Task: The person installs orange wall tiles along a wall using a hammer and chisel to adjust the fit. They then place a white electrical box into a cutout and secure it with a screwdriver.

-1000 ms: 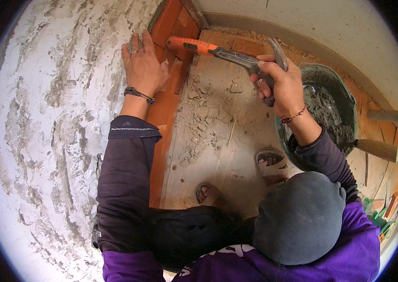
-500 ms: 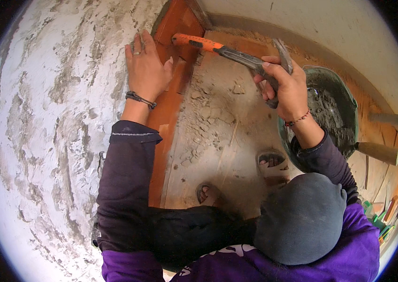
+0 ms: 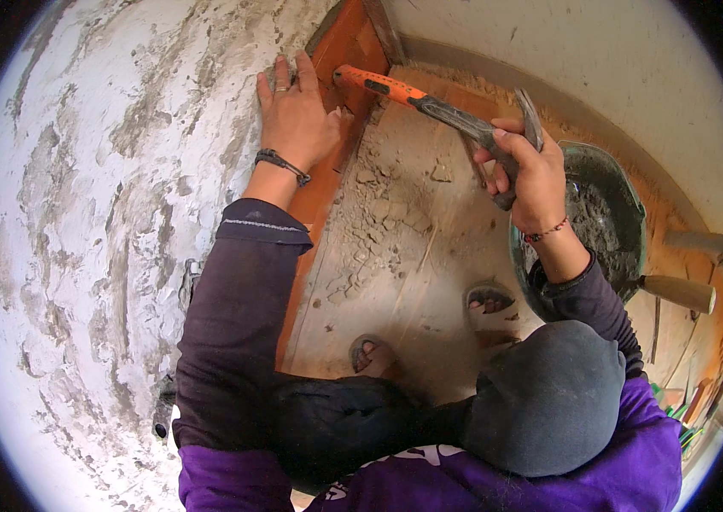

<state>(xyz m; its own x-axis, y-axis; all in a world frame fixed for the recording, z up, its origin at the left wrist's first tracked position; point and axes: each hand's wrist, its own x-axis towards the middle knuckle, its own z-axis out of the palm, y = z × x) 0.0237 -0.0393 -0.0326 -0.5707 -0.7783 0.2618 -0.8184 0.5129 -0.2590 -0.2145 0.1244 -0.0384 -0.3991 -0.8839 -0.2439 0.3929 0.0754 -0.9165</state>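
My left hand (image 3: pixel 300 124) lies with its fingers spread against the rough white wall (image 3: pixel 122 171), at the edge of a reddish-orange strip (image 3: pixel 353 51) along it. To the right, my right hand (image 3: pixel 536 175) is closed around the head end of a claw hammer (image 3: pixel 447 111). The hammer is held reversed: its orange grip points left and its end meets or nearly meets the strip beside my left hand. The curved claw sticks up above my right fingers. The exact contact at the grip's end cannot be told.
A dark green bucket (image 3: pixel 640 203) of wet grey mortar stands beyond my right wrist, with a wooden handle (image 3: pixel 677 293) sticking out. Crumbled mortar (image 3: pixel 383 209) litters the floor between the strip and my sandalled feet. A pale wall (image 3: pixel 566 64) curves behind; several tools lie at lower right.
The whole view has shifted slightly, so the wall, bucket and both hands appear a little to the right. Left hand and hammer keep about the same places against the strip.
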